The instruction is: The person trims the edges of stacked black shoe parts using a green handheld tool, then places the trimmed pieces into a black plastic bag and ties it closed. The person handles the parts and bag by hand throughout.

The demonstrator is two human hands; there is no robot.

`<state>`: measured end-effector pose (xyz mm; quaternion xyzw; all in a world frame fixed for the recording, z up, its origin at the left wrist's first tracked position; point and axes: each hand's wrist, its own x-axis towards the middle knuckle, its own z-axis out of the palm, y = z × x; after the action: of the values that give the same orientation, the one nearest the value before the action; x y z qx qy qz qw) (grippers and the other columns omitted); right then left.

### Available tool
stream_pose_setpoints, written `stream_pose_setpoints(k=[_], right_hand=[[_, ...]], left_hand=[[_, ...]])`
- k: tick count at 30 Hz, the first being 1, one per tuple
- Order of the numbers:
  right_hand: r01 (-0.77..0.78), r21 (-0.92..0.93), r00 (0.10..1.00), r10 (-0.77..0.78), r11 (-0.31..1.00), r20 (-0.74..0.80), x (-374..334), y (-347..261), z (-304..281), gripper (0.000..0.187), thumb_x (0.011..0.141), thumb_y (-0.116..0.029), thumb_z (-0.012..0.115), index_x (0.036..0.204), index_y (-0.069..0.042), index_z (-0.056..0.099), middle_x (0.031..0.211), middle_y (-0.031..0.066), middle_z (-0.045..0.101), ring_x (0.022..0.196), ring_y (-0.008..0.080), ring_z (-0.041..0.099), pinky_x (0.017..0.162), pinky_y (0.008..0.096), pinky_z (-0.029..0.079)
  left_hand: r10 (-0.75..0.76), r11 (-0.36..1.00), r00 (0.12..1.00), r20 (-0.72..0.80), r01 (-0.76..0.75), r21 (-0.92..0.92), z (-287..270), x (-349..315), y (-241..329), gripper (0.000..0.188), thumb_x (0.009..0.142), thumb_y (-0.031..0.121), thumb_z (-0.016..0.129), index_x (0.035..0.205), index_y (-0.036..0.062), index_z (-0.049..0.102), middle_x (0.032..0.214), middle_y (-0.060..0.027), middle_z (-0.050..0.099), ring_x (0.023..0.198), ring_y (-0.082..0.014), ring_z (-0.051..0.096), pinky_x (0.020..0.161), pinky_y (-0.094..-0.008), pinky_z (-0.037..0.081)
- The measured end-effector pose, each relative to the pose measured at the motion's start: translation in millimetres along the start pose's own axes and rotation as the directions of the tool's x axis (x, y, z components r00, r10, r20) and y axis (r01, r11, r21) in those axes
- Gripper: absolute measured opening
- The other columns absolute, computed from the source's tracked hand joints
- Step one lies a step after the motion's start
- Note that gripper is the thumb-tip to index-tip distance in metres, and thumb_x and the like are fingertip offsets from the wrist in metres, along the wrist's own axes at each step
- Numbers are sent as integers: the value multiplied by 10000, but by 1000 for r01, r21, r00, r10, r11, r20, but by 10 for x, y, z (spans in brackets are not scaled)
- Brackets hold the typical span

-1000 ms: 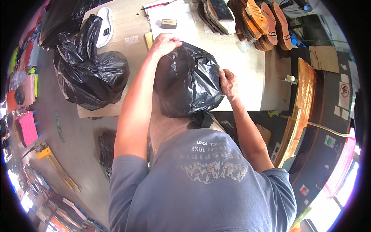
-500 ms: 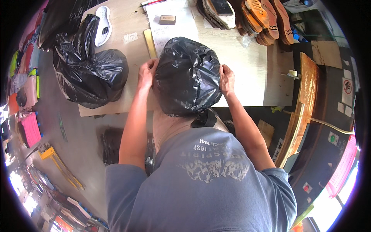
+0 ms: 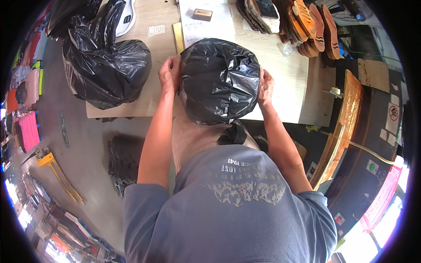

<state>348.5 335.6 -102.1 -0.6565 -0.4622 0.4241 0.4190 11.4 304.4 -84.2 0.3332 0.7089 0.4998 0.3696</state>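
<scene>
A rounded, filled black plastic bag (image 3: 221, 81) stands at the front edge of the table, right in front of my body. My left hand (image 3: 170, 73) grips its left side with bent fingers, the tips partly tucked behind the film. On the opposite side my right hand (image 3: 265, 87) holds the bag, its fingers curled in against the plastic. What the bag contains is hidden. Further left, a second stuffed black bag (image 3: 109, 70) with a gathered, twisted top rests on the table (image 3: 144, 103) and overhangs its front edge.
Beyond the held bag lie a written paper sheet (image 3: 208, 30), a small brown block (image 3: 202, 15) and a yellow strip (image 3: 178, 38). Stacked soles (image 3: 302, 22) and a dark phone (image 3: 266, 8) occupy the back right. A white sole (image 3: 126, 27) sits behind the left bag. Wooden boards (image 3: 344, 127) stand at right.
The whole view has shifted slightly, so the tabletop things appear further right and higher. Both hands keep their places on the bag's sides, and the bag's creases have changed a little.
</scene>
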Motion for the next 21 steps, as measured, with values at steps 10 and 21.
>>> stream_pose_setpoints(k=[10,21], right_hand=[[-35,-212,998,21,977,-64,180,-390,9,547,1071,-448,554,916,57,697,732,183,652,711,244,574,745,404,498],[154,-253,988,-152,955,28,61,11,-50,599,1078,-475,515,910,76,677,759,194,627,769,247,566,770,397,482]], left_hand=[[-158,975,987,40,162,-153,37,155,-69,307,1033,304,681,958,14,752,792,40,658,747,-53,547,664,-244,458],[25,989,996,-87,-37,-145,72,-122,-265,362,1038,339,663,1001,-11,748,804,-11,699,753,-106,589,708,-284,489]])
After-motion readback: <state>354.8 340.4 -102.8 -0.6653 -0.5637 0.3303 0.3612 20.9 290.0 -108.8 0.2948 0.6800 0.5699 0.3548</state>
